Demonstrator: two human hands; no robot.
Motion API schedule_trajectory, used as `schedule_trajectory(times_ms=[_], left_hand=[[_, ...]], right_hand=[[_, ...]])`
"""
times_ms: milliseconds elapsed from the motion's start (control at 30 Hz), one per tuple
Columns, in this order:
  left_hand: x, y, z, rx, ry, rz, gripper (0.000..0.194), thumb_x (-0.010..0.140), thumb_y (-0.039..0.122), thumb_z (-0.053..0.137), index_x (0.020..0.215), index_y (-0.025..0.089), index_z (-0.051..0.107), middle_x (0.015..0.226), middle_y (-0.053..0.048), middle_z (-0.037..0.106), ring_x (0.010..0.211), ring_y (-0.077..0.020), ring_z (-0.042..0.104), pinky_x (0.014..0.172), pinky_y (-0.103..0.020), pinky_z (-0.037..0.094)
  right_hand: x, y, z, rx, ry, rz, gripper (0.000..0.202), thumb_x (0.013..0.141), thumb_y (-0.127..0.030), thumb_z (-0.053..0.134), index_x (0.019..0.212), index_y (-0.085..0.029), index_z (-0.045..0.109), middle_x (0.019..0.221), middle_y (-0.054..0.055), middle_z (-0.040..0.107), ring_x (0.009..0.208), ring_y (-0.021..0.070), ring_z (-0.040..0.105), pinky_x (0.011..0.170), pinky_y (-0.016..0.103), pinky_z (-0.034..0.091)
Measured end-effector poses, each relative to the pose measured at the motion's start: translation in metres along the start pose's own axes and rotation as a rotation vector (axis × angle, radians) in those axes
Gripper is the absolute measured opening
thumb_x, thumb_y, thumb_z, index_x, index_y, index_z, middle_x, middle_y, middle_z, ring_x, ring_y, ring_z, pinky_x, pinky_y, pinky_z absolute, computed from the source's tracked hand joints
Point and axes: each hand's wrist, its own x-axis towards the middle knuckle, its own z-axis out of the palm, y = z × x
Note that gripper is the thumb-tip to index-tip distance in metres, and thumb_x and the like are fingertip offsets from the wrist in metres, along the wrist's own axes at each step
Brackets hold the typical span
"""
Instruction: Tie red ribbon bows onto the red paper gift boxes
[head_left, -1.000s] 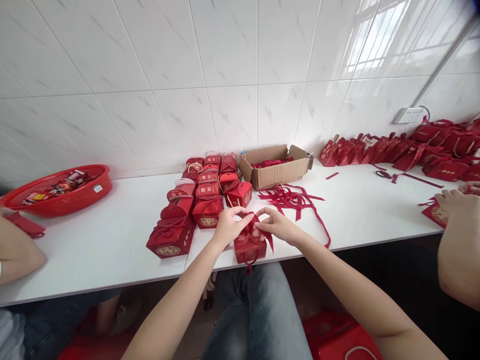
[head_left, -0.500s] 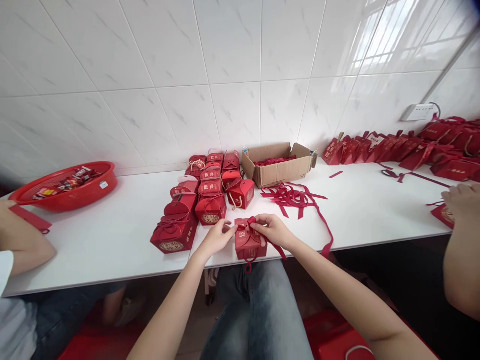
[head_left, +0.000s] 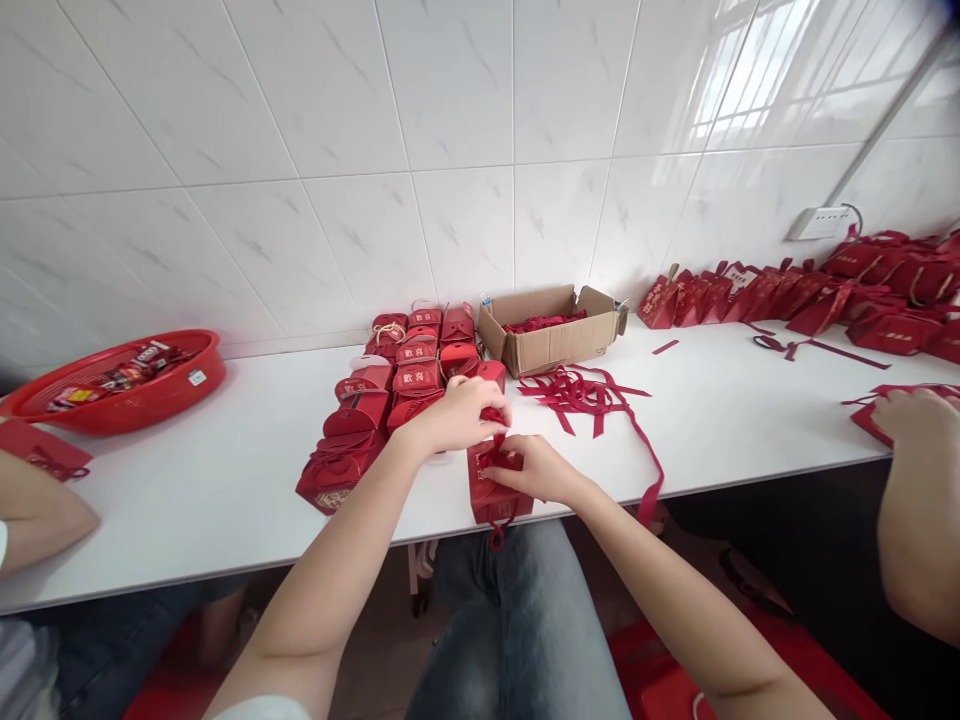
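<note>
A small red gift box (head_left: pixel 501 498) with gold print stands at the table's front edge before me, a red cord loop hanging from its front. Above and behind its top, my left hand (head_left: pixel 471 412) is closed on a red ribbon (head_left: pixel 498 436) that runs down to the box. My right hand (head_left: pixel 536 468) is at the box's top right, thumb and fingers pinched round the lower part of the ribbon; the exact grip is partly hidden. Several finished-looking red boxes (head_left: pixel 417 378) stand in rows to the left, partly covered by my left arm.
A cardboard box (head_left: pixel 555 347) with red contents stands by the wall. Loose red ribbons (head_left: pixel 585 395) lie in front of it. A red basin (head_left: pixel 202 370) of wrapped sweets is at left. Scissors (head_left: pixel 766 343) and more red boxes (head_left: pixel 892 325) are at right. Co-workers' arms (head_left: pixel 919 500) flank me.
My left hand has risen from the box's left side to above it, pulling the ribbon up. My right hand has shifted slightly lower. The view has turned slightly.
</note>
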Motion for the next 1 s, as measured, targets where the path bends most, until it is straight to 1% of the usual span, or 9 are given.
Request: schedule_trajectory(times_ms=[100, 167, 267, 367, 567, 700, 800, 900, 1000], left_hand=[[0.003, -0.007, 0.022, 0.173, 0.386, -0.134, 0.011, 0.080, 0.023, 0.057, 0.084, 0.023, 0.067, 0.104, -0.007, 0.061, 0.109, -0.0274, 0.047, 0.098, -0.050, 0.028], [-0.010, -0.013, 0.038, 0.076, 0.551, -0.233, 0.013, 0.082, 0.029, 0.055, 0.086, 0.020, 0.064, 0.099, -0.008, 0.062, 0.102, -0.0251, 0.051, 0.094, -0.044, 0.035], [-0.036, -0.021, 0.056, -0.260, 0.406, -0.254, 0.021, 0.080, 0.039, 0.058, 0.085, 0.020, 0.063, 0.088, -0.004, 0.066, 0.085, -0.0189, 0.059, 0.083, -0.033, 0.044], [-0.052, -0.027, 0.065, -0.431, 0.275, -0.283, 0.024, 0.075, 0.042, 0.064, 0.082, 0.019, 0.065, 0.085, -0.003, 0.069, 0.083, -0.0189, 0.062, 0.080, -0.030, 0.047], [-0.053, -0.033, 0.075, -0.553, 0.325, -0.277, 0.017, 0.081, 0.035, 0.058, 0.077, 0.018, 0.058, 0.087, -0.004, 0.067, 0.085, -0.0174, 0.062, 0.080, -0.029, 0.048], [-0.052, -0.029, 0.082, -0.629, 0.389, -0.241, 0.014, 0.082, 0.032, 0.056, 0.087, 0.018, 0.054, 0.093, -0.004, 0.063, 0.091, -0.0157, 0.062, 0.085, -0.029, 0.047], [-0.050, -0.025, 0.084, -0.635, 0.399, -0.229, 0.027, 0.075, 0.031, 0.066, 0.097, 0.019, 0.056, 0.101, -0.005, 0.063, 0.096, -0.0169, 0.062, 0.088, -0.029, 0.046], [-0.049, -0.025, 0.085, -0.577, 0.390, -0.259, 0.022, 0.071, 0.033, 0.070, 0.084, 0.017, 0.061, 0.089, -0.004, 0.067, 0.088, -0.0182, 0.063, 0.084, -0.030, 0.048], [-0.049, -0.025, 0.087, -0.540, 0.424, -0.293, 0.017, 0.073, 0.033, 0.068, 0.075, 0.017, 0.063, 0.082, -0.004, 0.068, 0.081, -0.0185, 0.063, 0.080, -0.031, 0.049]], right_hand=[[0.000, 0.004, 0.003, 0.079, 0.072, 0.045, 0.028, 0.082, -0.030, 0.054, 0.060, -0.016, 0.058, 0.055, -0.002, 0.056, 0.051, 0.0098, 0.043, 0.052, 0.022, 0.033], [0.001, 0.006, 0.007, 0.115, 0.100, 0.051, 0.030, 0.083, -0.030, 0.053, 0.057, -0.016, 0.058, 0.055, -0.002, 0.055, 0.052, 0.0102, 0.043, 0.053, 0.023, 0.033], [0.001, 0.009, 0.011, 0.168, 0.107, 0.050, 0.029, 0.083, -0.033, 0.054, 0.060, -0.016, 0.061, 0.056, -0.001, 0.057, 0.053, 0.0114, 0.045, 0.053, 0.023, 0.035], [0.000, 0.011, 0.010, 0.208, 0.104, 0.047, 0.029, 0.082, -0.037, 0.055, 0.063, -0.017, 0.064, 0.059, 0.000, 0.060, 0.057, 0.0130, 0.049, 0.055, 0.024, 0.038], [-0.002, 0.012, 0.006, 0.409, 0.097, 0.094, 0.023, 0.081, -0.037, 0.055, 0.081, -0.017, 0.068, 0.080, 0.005, 0.070, 0.071, 0.0190, 0.062, 0.068, 0.030, 0.047], [-0.002, 0.012, 0.011, 0.510, 0.146, 0.152, 0.021, 0.077, -0.039, 0.058, 0.081, -0.018, 0.058, 0.074, 0.005, 0.068, 0.063, 0.0178, 0.062, 0.058, 0.029, 0.048], [-0.003, 0.014, 0.015, 0.559, 0.181, 0.162, 0.024, 0.076, -0.038, 0.060, 0.085, -0.022, 0.045, 0.063, -0.002, 0.065, 0.047, 0.0132, 0.056, 0.048, 0.024, 0.043], [-0.004, 0.015, 0.016, 0.563, 0.221, 0.149, 0.031, 0.076, -0.038, 0.061, 0.091, -0.025, 0.036, 0.062, -0.005, 0.065, 0.044, 0.0120, 0.053, 0.046, 0.023, 0.041], [-0.005, 0.015, 0.016, 0.473, 0.245, 0.116, 0.027, 0.078, -0.036, 0.059, 0.096, -0.024, 0.042, 0.070, -0.001, 0.068, 0.053, 0.0141, 0.059, 0.052, 0.024, 0.045]])
